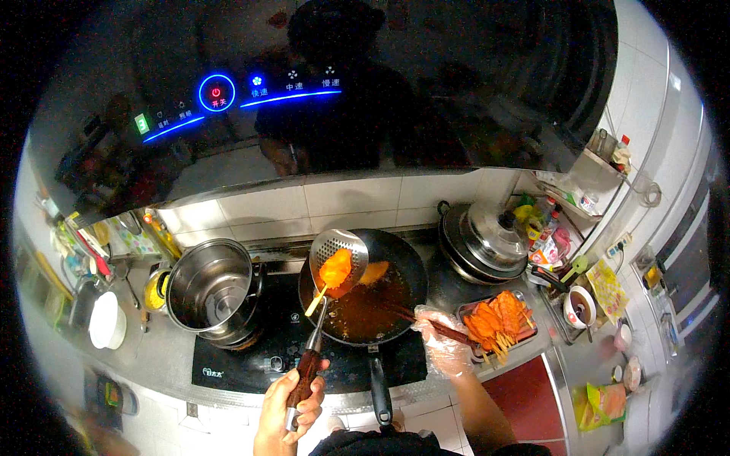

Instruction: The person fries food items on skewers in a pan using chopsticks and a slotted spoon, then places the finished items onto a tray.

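My left hand (296, 399) grips the wooden handle of a perforated metal skimmer (353, 245), raised over the left part of a black frying pan (419, 273). On the skimmer lies an orange battered piece on a stick (335, 269). Dark oil (359, 319) bubbles in the pan, and another orange piece (374, 272) is in it. My right hand (443, 345), in a clear plastic glove, holds dark chopsticks (408, 313) whose tips reach over the oil. Just right of it, a metal tray (536, 333) holds several orange skewered pieces (497, 322).
A large steel pot (211, 285) stands on the left of the black cooktop (228, 365). A lidded wok (490, 242) is at the back right. A bowl of brown sauce (579, 308) stands far right, a white bowl (108, 320) far left. The range hood (399, 131) overhangs the pan.
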`<state>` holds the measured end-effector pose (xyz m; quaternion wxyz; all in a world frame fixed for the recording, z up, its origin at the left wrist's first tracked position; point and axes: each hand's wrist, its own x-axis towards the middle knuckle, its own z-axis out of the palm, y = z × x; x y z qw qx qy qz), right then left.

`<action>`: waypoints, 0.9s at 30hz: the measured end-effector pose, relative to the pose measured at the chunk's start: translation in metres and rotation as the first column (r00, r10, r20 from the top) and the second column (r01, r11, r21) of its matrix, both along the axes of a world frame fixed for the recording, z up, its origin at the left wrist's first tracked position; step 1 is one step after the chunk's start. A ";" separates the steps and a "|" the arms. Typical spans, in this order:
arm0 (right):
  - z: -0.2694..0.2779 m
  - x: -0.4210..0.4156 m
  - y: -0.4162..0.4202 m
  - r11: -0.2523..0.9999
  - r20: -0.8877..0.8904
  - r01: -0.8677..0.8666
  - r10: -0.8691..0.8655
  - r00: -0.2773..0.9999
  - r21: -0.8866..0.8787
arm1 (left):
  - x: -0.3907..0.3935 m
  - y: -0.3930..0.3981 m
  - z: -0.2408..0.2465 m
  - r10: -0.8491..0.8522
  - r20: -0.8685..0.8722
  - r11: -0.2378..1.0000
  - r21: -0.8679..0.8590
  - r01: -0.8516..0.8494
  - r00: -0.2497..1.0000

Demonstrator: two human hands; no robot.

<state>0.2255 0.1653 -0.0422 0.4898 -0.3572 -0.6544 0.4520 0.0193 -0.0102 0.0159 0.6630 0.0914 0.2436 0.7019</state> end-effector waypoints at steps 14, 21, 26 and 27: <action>-0.039 -0.056 0.051 0.993 -0.045 -0.109 0.106 0.993 -0.054 | -0.007 0.001 0.004 0.027 0.008 0.999 -0.026 -0.027 1.000; -0.057 -0.094 0.071 0.935 -0.424 -0.171 0.026 0.905 -0.309 | -0.011 0.002 0.002 0.020 0.020 1.000 -0.017 -0.019 1.000; -0.062 -0.111 0.068 0.921 -0.468 -0.229 0.059 0.882 -0.316 | -0.013 0.002 0.001 0.009 0.014 1.000 -0.012 -0.009 1.000; -0.059 -0.112 0.066 0.922 -0.420 -0.241 0.097 0.902 -0.303 | -0.013 0.001 0.002 0.011 0.017 1.000 -0.010 -0.011 1.000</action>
